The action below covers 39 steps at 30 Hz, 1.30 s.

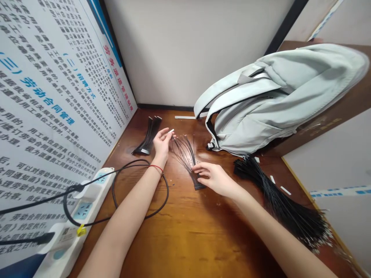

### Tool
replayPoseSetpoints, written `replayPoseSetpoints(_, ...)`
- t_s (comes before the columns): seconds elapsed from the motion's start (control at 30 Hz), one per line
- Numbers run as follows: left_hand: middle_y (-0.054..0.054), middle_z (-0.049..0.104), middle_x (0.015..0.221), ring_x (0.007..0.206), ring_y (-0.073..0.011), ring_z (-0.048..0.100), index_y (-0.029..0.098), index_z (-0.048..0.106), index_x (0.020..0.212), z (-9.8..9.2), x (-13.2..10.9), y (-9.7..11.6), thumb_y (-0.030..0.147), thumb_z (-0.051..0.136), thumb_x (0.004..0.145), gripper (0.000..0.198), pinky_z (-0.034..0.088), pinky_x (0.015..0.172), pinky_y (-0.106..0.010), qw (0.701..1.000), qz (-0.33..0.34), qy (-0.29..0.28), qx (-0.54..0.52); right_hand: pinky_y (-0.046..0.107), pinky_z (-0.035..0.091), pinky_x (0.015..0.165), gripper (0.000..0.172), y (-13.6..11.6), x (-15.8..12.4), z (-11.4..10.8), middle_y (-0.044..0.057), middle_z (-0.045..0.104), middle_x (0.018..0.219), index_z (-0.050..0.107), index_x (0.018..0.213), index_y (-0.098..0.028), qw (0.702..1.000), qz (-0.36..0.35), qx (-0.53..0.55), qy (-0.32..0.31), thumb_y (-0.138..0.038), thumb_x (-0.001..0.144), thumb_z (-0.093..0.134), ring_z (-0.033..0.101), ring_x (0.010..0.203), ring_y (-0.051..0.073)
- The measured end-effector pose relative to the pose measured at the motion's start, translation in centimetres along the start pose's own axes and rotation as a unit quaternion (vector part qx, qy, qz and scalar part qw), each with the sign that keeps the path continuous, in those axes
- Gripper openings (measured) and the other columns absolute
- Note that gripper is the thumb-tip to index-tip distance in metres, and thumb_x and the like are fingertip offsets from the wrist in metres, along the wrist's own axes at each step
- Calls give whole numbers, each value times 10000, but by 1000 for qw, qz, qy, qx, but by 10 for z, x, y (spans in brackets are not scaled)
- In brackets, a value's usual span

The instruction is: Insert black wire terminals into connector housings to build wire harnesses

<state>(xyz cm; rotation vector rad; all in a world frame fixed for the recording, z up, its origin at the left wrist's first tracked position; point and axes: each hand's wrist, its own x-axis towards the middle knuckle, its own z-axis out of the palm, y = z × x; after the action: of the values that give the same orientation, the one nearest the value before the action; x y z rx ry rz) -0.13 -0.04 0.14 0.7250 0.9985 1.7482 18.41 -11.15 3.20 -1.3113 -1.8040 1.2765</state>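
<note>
Near the centre of the frame, a fan of thin black wires (191, 156) lies on the brown tabletop (179, 239), its lower ends gathered at a flat dark end block (199, 187). The left hand (161, 143), at the upper left of the fan, pinches a small white piece (171, 131) between thumb and fingertips. The right hand (216, 179) reaches in from the lower right, fingers slightly parted at the wires just above the block; whether they grip any, I cannot tell. Left of the left hand lies a dark ribbon bundle (149, 135); a thick black wire bundle (278, 200) spreads at lower right. A pale backpack (261, 104) fills the upper right, and a white power strip (84, 210) stands at lower left.
</note>
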Motion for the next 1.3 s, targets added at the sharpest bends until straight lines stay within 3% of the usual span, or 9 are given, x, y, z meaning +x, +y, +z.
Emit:
replayPoseSetpoints(0.13,-59,695,808,634,-118,652,141,583,928,0,0,-1,248,736,625,356,504,614,-227,1000,-1,-3,9,278,547,767,362,3,3,4,40,679,863,654,897,-161,1000,-6,-19,24,0,610,505,657,814,145)
replayPoseSetpoints(0.33,-51,691,768,619,-123,655,141,580,914,-1,2,-1,269,741,618,361,511,623,-238,1000,-3,-8,4,197,485,545,281,5,16,11,23,618,782,643,778,-166,979,-36,-158,121,4,609,496,596,621,100)
replayPoseSetpoints(0.57,-54,691,766,627,-123,653,141,584,902,-1,1,-1,249,735,611,346,495,603,-222,1000,-5,-5,-1,230,449,619,136,-2,45,10,27,604,680,628,684,-153,952,-31,-284,114,-47,697,544,564,603,117)
replayPoseSetpoints(0.87,-61,696,773,639,-136,659,142,590,902,0,1,1,262,743,598,361,513,630,-253,1000,-12,1,-2,246,432,718,96,-21,131,14,87,681,840,650,803,-141,937,-32,-340,75,-195,812,571,619,769,165)
replayPoseSetpoints(1.0,-72,701,786,652,-147,663,134,598,905,-1,3,-2,300,758,584,394,524,671,-289,1000,-15,1,1,280,435,736,120,-24,149,23,144,666,925,630,845,-127,925,-14,-374,58,-148,825,514,624,855,218)
replayPoseSetpoints(1.1,-74,704,773,640,-138,658,127,616,875,-1,4,-3,317,767,571,390,523,681,-291,1000,-20,-1,-4,321,438,751,135,-20,150,29,192,646,931,599,820,-118,928,-7,-366,70,-103,824,465,620,867,255)
replayPoseSetpoints(1.17,-81,708,783,639,-136,657,121,630,854,-1,3,-4,319,773,559,383,522,682,-289,1000,-21,-3,-9,342,439,764,130,-14,150,32,202,630,932,569,814,-125,935,-18,-334,118,-80,814,447,610,866,259)
replayPoseSetpoints(1.3,-108,712,853,733,-161,674,116,649,860,0,4,-5,313,777,554,387,515,757,-313,1000,-21,-9,-5,346,458,734,131,3,147,34,115,624,836,510,848,-157,954,-69,-179,229,-118,832,386,598,776,210)
